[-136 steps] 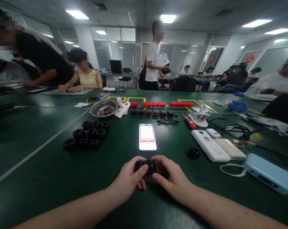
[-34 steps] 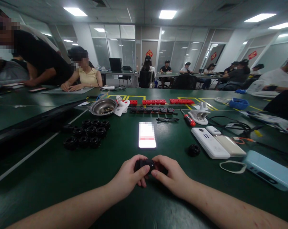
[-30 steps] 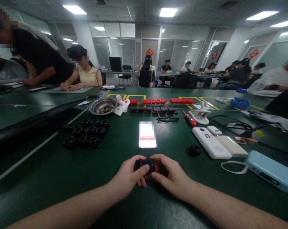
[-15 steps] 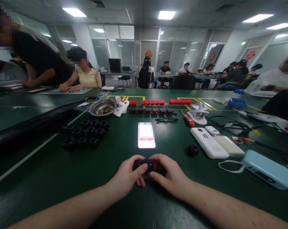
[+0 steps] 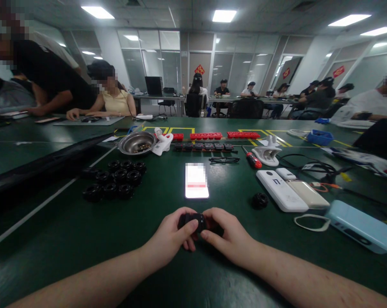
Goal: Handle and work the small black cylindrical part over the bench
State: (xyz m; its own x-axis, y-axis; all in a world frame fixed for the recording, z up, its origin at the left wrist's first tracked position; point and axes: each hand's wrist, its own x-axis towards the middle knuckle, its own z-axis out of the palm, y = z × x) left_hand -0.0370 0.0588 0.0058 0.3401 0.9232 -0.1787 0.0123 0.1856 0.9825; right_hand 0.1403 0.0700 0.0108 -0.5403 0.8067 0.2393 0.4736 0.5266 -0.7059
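A metal bowl [image 5: 126, 143] left of centre holds small brass-coloured pieces [image 5: 141, 148]. Since the earliest frame, a long black object [image 5: 49, 164] has appeared at left. At lower centre, left hand [image 5: 174, 229] and right hand [image 5: 227, 226] grip a black part [image 5: 200, 219], long axis left to right, glossy end rightward.

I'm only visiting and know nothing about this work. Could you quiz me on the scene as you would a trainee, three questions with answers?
1. True or false: the phone is lit up.
2. What colours show on the handle of the screwdriver? A) blue and white B) red and black C) yellow and green
3. Which hand's thumb lies across the black part?

Key: 1. True. 2. B. 3. The left hand.
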